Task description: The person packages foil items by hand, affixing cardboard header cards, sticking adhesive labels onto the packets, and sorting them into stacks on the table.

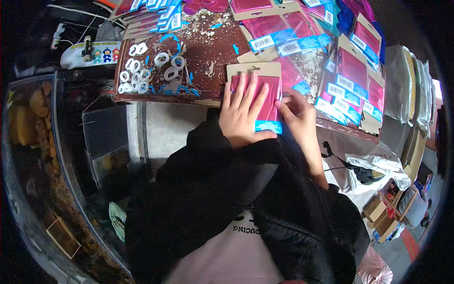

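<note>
A carded pack (270, 102) with shiny pink content behind clear film, a brown card top and a blue barcode label lies at the table's front edge. My left hand (243, 111) rests flat on it, fingers spread and pointing away from me. At the pack's right edge, my right hand (299, 116) has its thumb and bent fingers closed on the side of the pack. Part of the pack's front is hidden under my left hand. Similar pink packs (269, 28) lie just beyond it, some overlapping.
Several white rings (137, 75) and blue scraps (179, 89) lie on the worn brown table (208, 47) to the left. More pink packs (350, 71) are piled at right, and a stack (158, 21) sits back left. Clear plastic bags (378, 170) hang or lie below right.
</note>
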